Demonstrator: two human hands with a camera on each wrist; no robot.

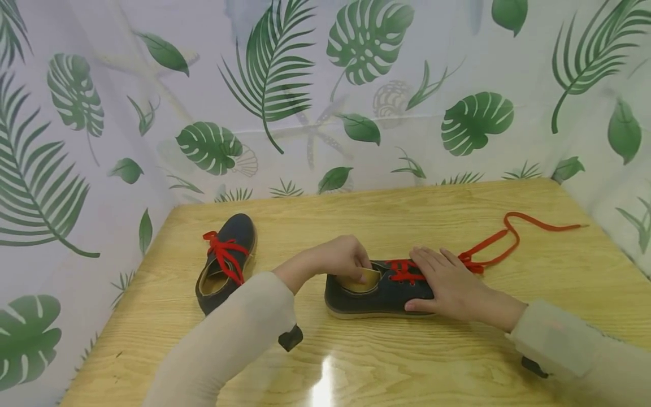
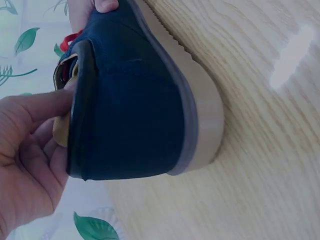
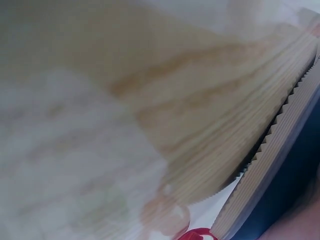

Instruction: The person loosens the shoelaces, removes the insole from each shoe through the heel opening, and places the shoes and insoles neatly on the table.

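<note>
A dark navy shoe [image 1: 356, 303] with a pale sole lies on the table, heel to the left and toe to the right. At its heel opening my left hand [image 1: 339, 259] pinches a tan insole [image 1: 370, 277], whose edge stands up out of the shoe. The left wrist view shows the thumb and fingers at that insole [image 2: 60, 131], beside the heel. Across the toe end rests my right hand [image 1: 452, 287], fingers spread on the upper. Red laces [image 1: 404, 270] run through the eyelets, partly under this hand. How far the insole reaches inside is hidden.
A second navy shoe [image 1: 239, 229] with red laces sits to the left, toe away from me. One long red lace end [image 1: 516, 237] trails across the wooden table [image 1: 315, 220] at the right. A leaf-patterned cloth [image 1: 305, 68] stands behind.
</note>
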